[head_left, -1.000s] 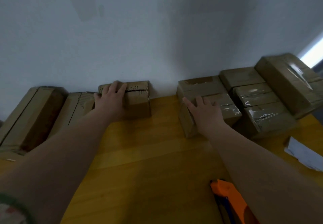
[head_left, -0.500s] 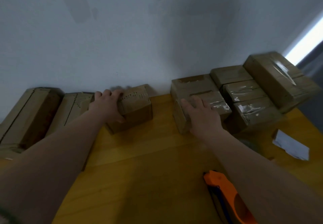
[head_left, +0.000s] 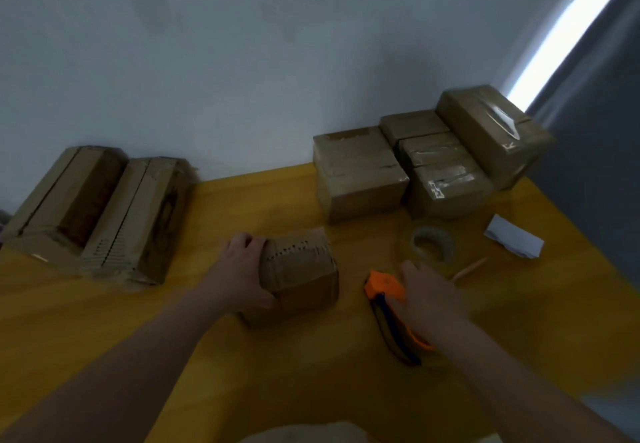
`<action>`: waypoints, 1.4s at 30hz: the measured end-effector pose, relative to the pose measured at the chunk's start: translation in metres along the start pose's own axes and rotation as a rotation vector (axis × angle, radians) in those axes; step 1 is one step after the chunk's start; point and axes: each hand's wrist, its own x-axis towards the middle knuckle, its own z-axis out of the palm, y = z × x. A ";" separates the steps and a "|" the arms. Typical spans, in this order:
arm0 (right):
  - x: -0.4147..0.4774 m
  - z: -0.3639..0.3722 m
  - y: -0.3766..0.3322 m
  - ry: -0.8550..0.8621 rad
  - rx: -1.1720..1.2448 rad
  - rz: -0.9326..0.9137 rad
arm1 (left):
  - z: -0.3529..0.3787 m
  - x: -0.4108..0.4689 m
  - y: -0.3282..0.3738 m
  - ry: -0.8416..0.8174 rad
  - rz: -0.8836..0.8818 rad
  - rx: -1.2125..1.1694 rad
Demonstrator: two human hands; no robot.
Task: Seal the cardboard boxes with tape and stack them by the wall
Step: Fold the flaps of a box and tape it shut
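Small packing/shipping corner in a plain indoor rm: a yellow wood table (head_left: 277,356) sits vs. a bare white wall (head_left: 242,62). A cluster of taped cardboard boxes (head_left: 446,179) is stacked at the wall on the right, two longer cartons (head_left: 104,214) lie at the left & one small box (head_left: 301,269) is mid-table. Packing gear lies near them, i.e. a clear tape roll (head_left: 433,245), an orange/blue cutter (head_left: 384,285) & a folded paper slip (head_left: 514,242). A grey curtain (head_left: 595,131) at far right w/ a strip of daylight beside it suggests a window.
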 end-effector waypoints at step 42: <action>-0.056 -0.047 -0.034 -0.070 1.041 -0.427 | 0.075 -0.054 0.029 0.088 0.250 0.140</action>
